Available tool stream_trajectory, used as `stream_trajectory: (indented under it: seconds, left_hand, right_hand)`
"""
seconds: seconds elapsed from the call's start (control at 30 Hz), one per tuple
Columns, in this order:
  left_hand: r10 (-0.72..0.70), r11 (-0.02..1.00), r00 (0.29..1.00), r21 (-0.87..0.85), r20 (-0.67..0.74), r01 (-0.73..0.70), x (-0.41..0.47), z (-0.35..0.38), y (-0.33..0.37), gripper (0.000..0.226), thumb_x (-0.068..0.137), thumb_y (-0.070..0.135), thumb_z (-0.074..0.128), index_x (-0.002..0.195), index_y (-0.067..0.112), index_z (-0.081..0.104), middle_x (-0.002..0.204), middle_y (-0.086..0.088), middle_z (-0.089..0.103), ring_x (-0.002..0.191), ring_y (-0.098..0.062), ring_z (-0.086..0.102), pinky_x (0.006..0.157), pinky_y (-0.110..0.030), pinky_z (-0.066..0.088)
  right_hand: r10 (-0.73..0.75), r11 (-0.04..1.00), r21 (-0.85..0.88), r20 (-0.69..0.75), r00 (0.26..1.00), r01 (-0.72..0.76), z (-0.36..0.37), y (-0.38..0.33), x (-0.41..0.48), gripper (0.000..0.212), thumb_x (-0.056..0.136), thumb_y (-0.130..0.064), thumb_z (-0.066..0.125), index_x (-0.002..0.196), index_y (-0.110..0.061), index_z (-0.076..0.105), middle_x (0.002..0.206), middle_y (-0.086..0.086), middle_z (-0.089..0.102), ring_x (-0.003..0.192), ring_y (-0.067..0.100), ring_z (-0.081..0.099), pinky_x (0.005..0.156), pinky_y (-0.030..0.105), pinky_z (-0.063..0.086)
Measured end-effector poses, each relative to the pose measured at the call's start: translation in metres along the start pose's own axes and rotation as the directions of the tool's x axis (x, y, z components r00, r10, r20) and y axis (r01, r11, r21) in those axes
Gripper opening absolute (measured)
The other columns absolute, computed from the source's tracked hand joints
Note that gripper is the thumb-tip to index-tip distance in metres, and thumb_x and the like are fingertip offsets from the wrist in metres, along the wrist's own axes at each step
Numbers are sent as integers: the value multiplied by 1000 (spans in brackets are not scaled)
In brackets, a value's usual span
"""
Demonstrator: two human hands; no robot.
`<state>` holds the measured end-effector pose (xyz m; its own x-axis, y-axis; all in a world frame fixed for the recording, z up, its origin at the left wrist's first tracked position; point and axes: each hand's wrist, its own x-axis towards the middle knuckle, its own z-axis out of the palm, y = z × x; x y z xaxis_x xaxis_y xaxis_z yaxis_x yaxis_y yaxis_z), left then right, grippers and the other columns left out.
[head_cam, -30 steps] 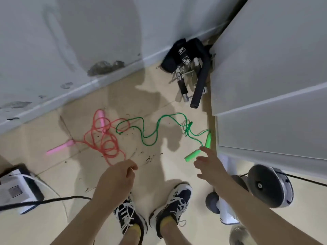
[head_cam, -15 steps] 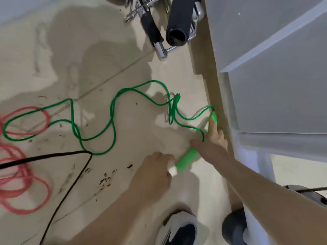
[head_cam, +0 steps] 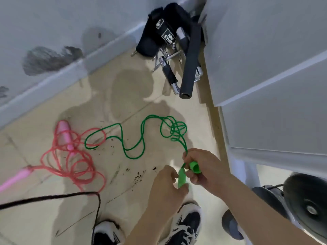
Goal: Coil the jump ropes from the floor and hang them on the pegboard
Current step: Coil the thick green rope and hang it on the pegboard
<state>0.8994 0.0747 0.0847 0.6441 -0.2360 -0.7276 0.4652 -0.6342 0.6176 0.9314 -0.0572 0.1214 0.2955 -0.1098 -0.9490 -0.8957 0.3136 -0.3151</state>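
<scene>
The green jump rope (head_cam: 134, 138) trails in loose bends over the tiled floor, with a tangle of loops near the white cabinet. Both of its green handles are lifted off the floor. My left hand (head_cam: 166, 184) grips one green handle (head_cam: 181, 177). My right hand (head_cam: 205, 167) holds the other green handle (head_cam: 194, 167), and the cord runs out from between its fingers. The pink jump rope (head_cam: 74, 163) lies in a loose heap at the left, one pink handle (head_cam: 65, 133) on top of it and the other (head_cam: 14, 179) pointing off to the left edge.
A white cabinet (head_cam: 265, 76) fills the right side. Black straps, metal clips and a foam bar (head_cam: 191, 55) lie in the corner by the wall. A black cable (head_cam: 53, 197) crosses the floor at the lower left. Dumbbells (head_cam: 300, 204) stand at the lower right, my shoes (head_cam: 185, 225) below.
Both hands have taken hold of the green handles and raised them off the floor. The rope's near end has been drawn up into a tangle, and the view has pulled back.
</scene>
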Motion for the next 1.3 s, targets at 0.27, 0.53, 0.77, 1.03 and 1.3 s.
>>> stream_trajectory:
  seconds: [0.27,0.53,0.77,1.03,1.3]
  left_hand:
    - [-47,883,998,-469,-48,19,-180,-159,156,24,83,-1,50,77,23,52,61,-8,57,50,-14,46,51,-31,41]
    - [-67,320,997,-947,-37,-14,-407,-297,293,37,95,32,49,65,13,58,56,-5,51,34,-12,33,37,-18,32]
    - [107,474,928,-802,-357,-363,-549,-318,356,44,100,40,37,95,21,76,88,-9,70,73,-21,67,57,-32,52]
    - [-12,352,844,-792,-537,-499,-653,-282,346,41,98,40,44,94,16,76,92,-6,74,90,-28,69,89,-45,52]
    - [2,-165,760,-750,-650,-641,-734,-261,318,19,97,28,49,94,12,59,69,-2,62,61,-11,62,59,-23,49]
  right_hand:
    - [-118,973,227,304,945,49,62,-93,-279,52,78,7,45,116,-20,67,86,21,66,56,28,55,46,26,40]
    - [-476,879,174,353,805,444,101,-157,-551,46,65,4,51,108,-9,64,76,14,66,60,28,60,49,26,34]
    - [-660,633,-146,412,628,761,139,-133,-693,33,101,-28,48,77,-27,70,77,-5,70,73,12,66,71,36,58]
    - [-422,600,-176,759,495,781,106,-77,-762,22,99,-27,54,120,-32,60,95,1,69,81,20,69,75,47,59]
    - [-154,800,-4,965,211,600,55,-18,-823,22,91,-27,60,107,-12,62,83,16,45,43,20,51,44,24,44]
